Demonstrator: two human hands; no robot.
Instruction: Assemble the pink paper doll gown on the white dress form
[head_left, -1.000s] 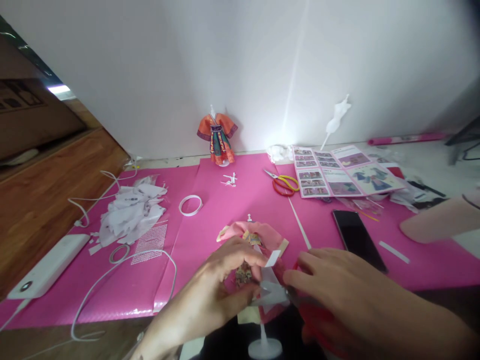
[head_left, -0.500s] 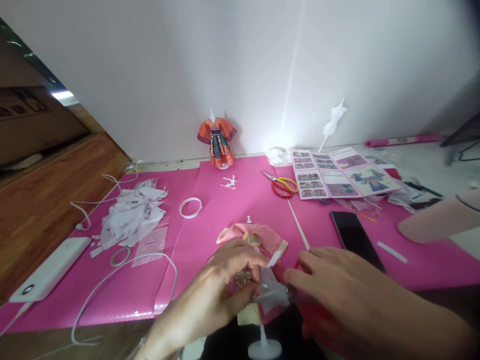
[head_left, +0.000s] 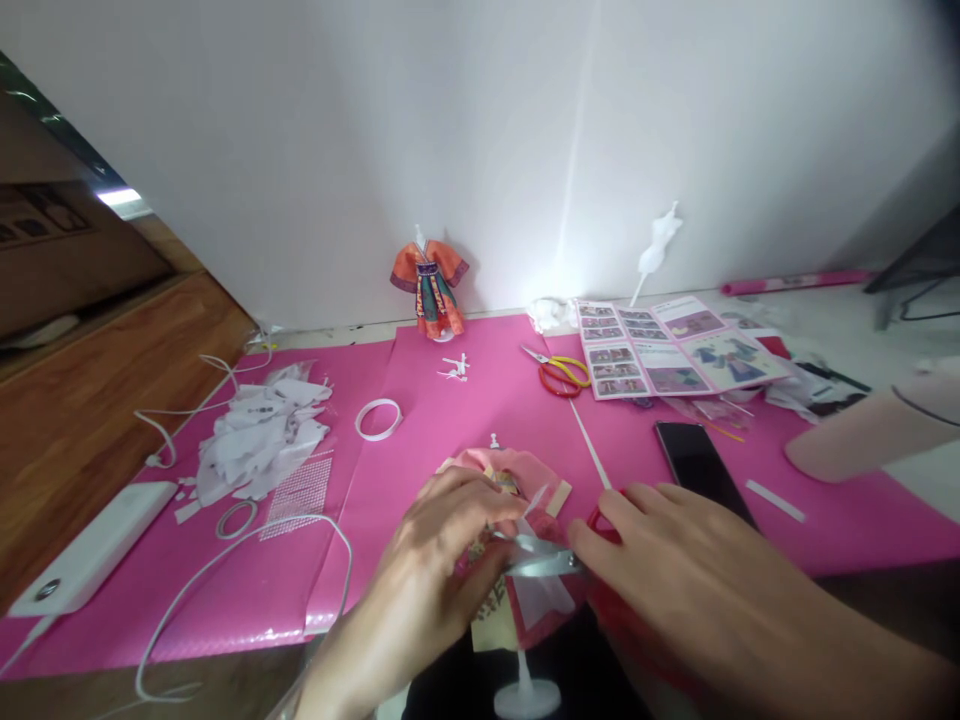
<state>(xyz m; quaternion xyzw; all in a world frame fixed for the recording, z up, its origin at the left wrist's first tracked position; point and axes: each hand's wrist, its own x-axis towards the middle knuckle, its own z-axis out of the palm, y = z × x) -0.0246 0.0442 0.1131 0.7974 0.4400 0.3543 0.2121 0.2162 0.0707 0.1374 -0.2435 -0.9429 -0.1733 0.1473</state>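
Observation:
My right hand [head_left: 660, 570] grips red-handled scissors [head_left: 540, 566], their silver blades pointing left toward my other hand. In a pinch, my left hand [head_left: 435, 560] has a thin white strip [head_left: 534, 500] at its fingertips, close to the blades. Behind and below the fingers is a small pink doll dress [head_left: 529, 468] with cream trim, partly covered by my hands. A sheer white piece [head_left: 541, 600] hangs below the blades against the dress. The dress is on a white stand [head_left: 527, 698] near the bottom edge.
Beyond stand a dressed doll form [head_left: 430, 285] and a bare white mannequin [head_left: 660, 242]. Red-and-yellow scissors [head_left: 561, 372], a leaflet [head_left: 675, 345], a phone [head_left: 701, 470] and a pale pink bottle [head_left: 862, 435] lie rightward. White scraps [head_left: 262, 430], a tape roll [head_left: 379, 420] and a power bank [head_left: 94, 548] lie leftward.
The scissors' blades have swung into clearer view, reaching left to my left fingertips. The white strip there has shifted slightly, and the sheer piece now hangs lower, beneath the blades.

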